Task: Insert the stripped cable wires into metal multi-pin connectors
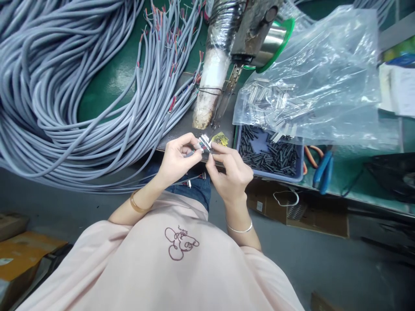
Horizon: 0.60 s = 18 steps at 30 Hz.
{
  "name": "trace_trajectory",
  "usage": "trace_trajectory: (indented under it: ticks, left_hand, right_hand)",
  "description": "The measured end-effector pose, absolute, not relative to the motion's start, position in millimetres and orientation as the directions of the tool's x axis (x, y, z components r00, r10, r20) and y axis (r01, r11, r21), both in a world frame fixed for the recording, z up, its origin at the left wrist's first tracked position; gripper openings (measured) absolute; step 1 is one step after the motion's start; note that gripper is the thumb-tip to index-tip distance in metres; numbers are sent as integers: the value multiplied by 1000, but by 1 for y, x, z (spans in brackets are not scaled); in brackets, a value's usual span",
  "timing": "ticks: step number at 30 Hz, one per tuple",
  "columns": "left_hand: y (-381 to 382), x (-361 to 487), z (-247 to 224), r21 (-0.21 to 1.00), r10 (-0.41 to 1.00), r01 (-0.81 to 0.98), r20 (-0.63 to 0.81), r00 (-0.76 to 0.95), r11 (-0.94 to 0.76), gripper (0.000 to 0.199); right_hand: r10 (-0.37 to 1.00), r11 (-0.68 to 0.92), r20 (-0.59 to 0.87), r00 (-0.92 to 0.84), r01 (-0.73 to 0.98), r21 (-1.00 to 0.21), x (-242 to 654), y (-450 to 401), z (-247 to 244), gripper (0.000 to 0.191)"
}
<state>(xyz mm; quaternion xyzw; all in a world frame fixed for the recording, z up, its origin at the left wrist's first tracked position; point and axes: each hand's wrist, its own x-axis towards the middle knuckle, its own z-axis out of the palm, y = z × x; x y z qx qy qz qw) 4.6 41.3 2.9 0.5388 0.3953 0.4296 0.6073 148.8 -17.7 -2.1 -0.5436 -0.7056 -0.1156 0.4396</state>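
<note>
Between my two hands, just off the bench edge, is a small metal multi-pin connector (205, 141) with thin coloured wires at its near side. My left hand (181, 156) pinches the connector and its cable end between thumb and fingers. On the other side, my right hand (229, 169) is closed in a pinch on a small dark piece, which looks like a short black tube (210, 151), close to the wires. Right behind the connector lies a yellow crumpled pad (219, 138). Above it, the soldering iron tip and a feed guide (227, 97) point down at the bench.
Grey cables (106, 129) with stripped ends cover the left. A blue tray (272, 170) of short black tubes stands at right, partly under a clear bag (317, 82) of metal connectors. Pliers (323, 170) lie beside it. A solder spool (275, 41) hangs behind the wrapped holder (212, 69).
</note>
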Motion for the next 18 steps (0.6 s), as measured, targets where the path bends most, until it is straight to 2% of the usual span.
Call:
trace_trajectory:
  ticks: [3, 6, 9, 12, 14, 16, 18]
  left_hand:
    - [40, 4, 2, 991, 942, -109, -33, 333, 74, 13]
    - [37, 3, 2, 990, 937, -117, -31, 348, 76, 10]
    - [33, -3, -1, 988, 922, -133, -17, 387, 74, 8]
    - [30, -12, -5, 975, 873, -188, -14, 487, 120, 13]
    - [29, -17, -8, 960, 841, -215, -36, 540, 179, 14]
    - [28, -21, -8, 944, 834, -228, -77, 546, 237, 16]
    - [27, -23, -7, 927, 836, -243, -117, 536, 285, 17]
  right_hand:
    - [651, 376, 759, -27, 880, -292, 150, -19, -4, 15]
    - [653, 368, 758, 12, 869, -331, 150, -21, -6, 14]
    - [691, 334, 710, 137, 810, -482, 151, -23, -5, 14]
    - [755, 256, 584, 298, 685, -681, 152, -28, -3, 10]
    - [737, 231, 541, 405, 602, -764, 154, -34, 1, 6]
    - [684, 251, 567, 459, 581, -774, 155, -43, 6, 7]
    - [706, 259, 591, 390, 635, -728, 156, -53, 14, 7]
